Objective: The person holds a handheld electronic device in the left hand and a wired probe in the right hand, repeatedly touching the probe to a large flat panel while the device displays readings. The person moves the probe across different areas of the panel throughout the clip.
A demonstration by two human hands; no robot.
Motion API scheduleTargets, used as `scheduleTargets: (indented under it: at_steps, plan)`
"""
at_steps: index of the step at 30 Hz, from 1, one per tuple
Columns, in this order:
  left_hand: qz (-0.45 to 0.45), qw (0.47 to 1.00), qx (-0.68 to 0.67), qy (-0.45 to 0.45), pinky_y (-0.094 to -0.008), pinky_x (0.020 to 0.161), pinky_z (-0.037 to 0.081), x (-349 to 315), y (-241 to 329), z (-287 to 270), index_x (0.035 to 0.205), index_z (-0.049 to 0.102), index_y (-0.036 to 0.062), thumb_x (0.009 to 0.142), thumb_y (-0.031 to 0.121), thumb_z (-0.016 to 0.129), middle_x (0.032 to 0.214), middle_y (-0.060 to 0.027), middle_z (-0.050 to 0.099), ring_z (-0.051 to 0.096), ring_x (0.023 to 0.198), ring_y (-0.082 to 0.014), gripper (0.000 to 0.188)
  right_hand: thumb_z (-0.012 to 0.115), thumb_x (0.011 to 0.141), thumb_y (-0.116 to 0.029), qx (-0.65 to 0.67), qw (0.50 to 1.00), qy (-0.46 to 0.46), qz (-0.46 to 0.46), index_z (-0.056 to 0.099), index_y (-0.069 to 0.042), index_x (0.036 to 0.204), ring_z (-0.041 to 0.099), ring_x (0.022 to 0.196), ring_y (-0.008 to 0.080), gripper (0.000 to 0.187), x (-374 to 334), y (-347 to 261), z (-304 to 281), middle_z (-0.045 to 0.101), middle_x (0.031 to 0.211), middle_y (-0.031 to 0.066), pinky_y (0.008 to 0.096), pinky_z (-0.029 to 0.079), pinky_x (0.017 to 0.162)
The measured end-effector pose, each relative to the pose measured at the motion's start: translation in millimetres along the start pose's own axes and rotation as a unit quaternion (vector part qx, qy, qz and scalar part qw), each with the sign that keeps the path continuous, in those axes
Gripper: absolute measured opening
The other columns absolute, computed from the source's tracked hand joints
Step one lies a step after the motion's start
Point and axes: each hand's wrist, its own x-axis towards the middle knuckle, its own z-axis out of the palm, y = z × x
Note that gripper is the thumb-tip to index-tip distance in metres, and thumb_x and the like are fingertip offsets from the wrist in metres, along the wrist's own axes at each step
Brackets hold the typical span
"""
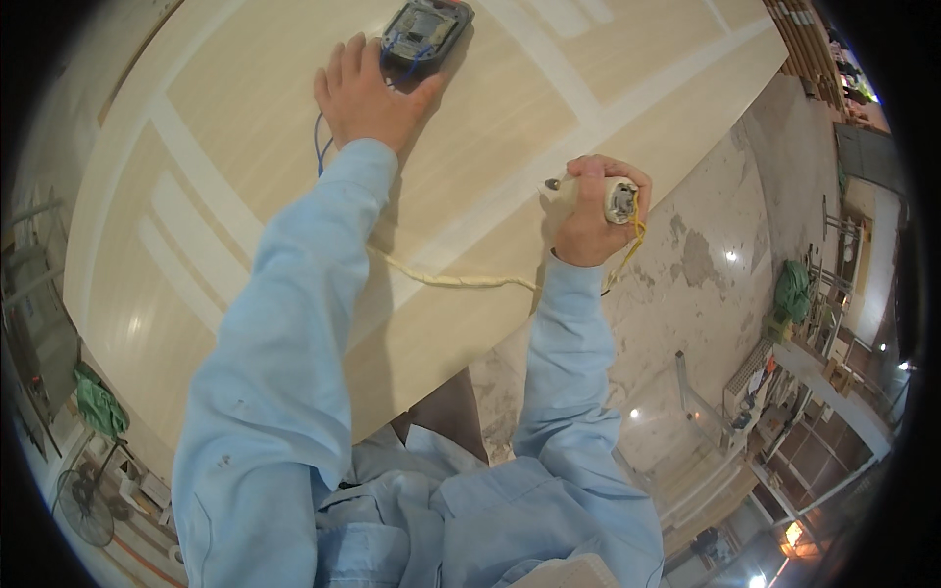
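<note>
My left hand [371,103] lies with its fingers spread on a large pale wooden board [470,186]. Between its thumb and forefinger it touches the near end of a dark, open-backed casing [426,34] with blue wires. Over the board's right edge, my right hand [591,218] is closed around a small motor-like tool [621,201]. This tool has a cream-wrapped body, yellow wires at its exposed end and a short dark tip pointing left. A cream-wrapped cable [461,281] runs across the board from beneath my left forearm to my right wrist. Its ends are hidden.
Lighter bands mark the board. Stained concrete floor [701,255] lies to its right. Stacked planks [806,44] stand at the far right, with cluttered shelving and a green bundle [792,291] below. A fan [86,505] stands at the lower left.
</note>
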Motion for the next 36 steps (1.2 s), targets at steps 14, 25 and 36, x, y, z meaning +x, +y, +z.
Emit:
scheduleTargets:
  at_steps: [14, 25, 36]
  plan:
    - [0.003, 0.999, -0.032, -0.008, -0.0506, 0.125, 0.018, 0.1, -3.7, -1.0, 0.14, 0.058, 0.0065, 0.077, 0.064, 0.074, 0.154, -0.0116, 0.048, 0.033, 0.15, -0.0294, 0.088, 0.073, 0.088, 0.001, -0.013, 1.0, 0.003, -0.003, 0.057, -0.001, 0.099, 0.068, 0.078, 0.0166, 0.02, 13.2, 3.7, -3.7, 0.07, 0.087, 0.0119, 0.0307, 0.056, 0.074]
    - [0.001, 1.0, -0.005, -0.006, -0.0461, 0.122, 0.025, -1.9, -3.9, -6.1, 0.137, 0.059, 0.0013, 0.075, 0.063, 0.077, 0.152, -0.0098, 0.051, 0.039, 0.146, -0.0266, 0.09, 0.073, 0.089, 0.0, 0.015, 1.0, 0.01, 0.011, 0.056, -0.001, 0.099, 0.068, 0.078, 0.0167, 0.02, 27.7, 0.9, -2.5, 0.069, 0.087, 0.0121, 0.0308, 0.056, 0.074]
    - [0.002, 1.0, -0.009, -0.001, -0.0476, 0.122, 0.025, -0.8, -6.4, -4.9, 0.137, 0.059, 0.0019, 0.076, 0.064, 0.077, 0.151, -0.0104, 0.053, 0.039, 0.146, -0.0284, 0.089, 0.074, 0.089, 0.0, 0.012, 0.999, 0.036, -0.01, 0.056, -0.001, 0.099, 0.068, 0.078, 0.0165, 0.02, 31.5, 11.7, -2.3, 0.069, 0.089, 0.0124, 0.0307, 0.057, 0.073]
